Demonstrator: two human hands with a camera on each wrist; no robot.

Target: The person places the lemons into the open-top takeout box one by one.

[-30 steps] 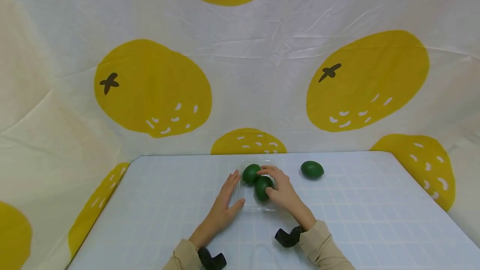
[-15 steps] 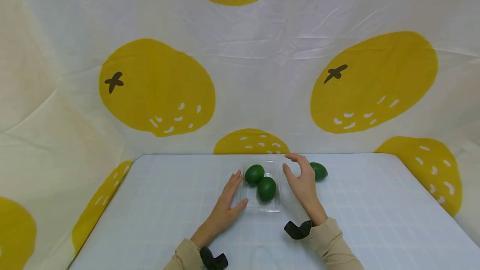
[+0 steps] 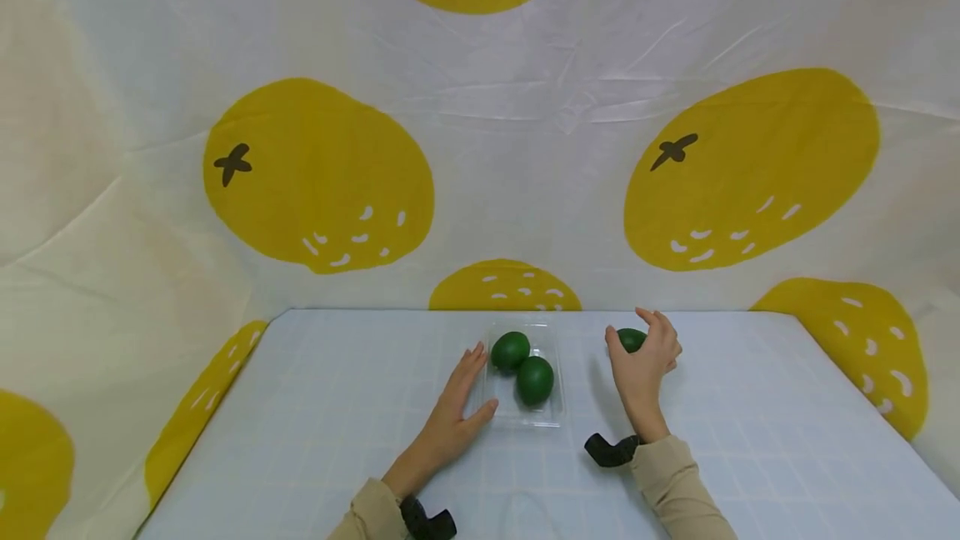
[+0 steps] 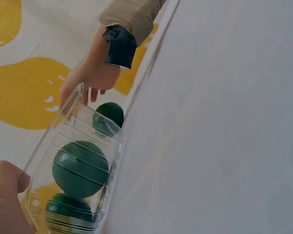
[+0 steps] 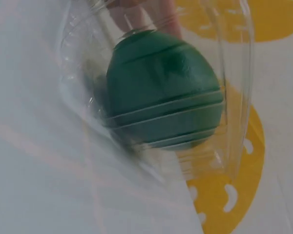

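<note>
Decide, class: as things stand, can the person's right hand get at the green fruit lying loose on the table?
Probably yes. The right hand is already at the loose green fruit, fingers curved around it, with nothing between them; the clear tray sits well aside.

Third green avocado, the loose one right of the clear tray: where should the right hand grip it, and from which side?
Grip the loose avocado across its short middle, coming from above and slightly its right. It lies on its side on the table, clear of the tray, and the right hand is already cupped around it, so probably little turning is needed.
</note>
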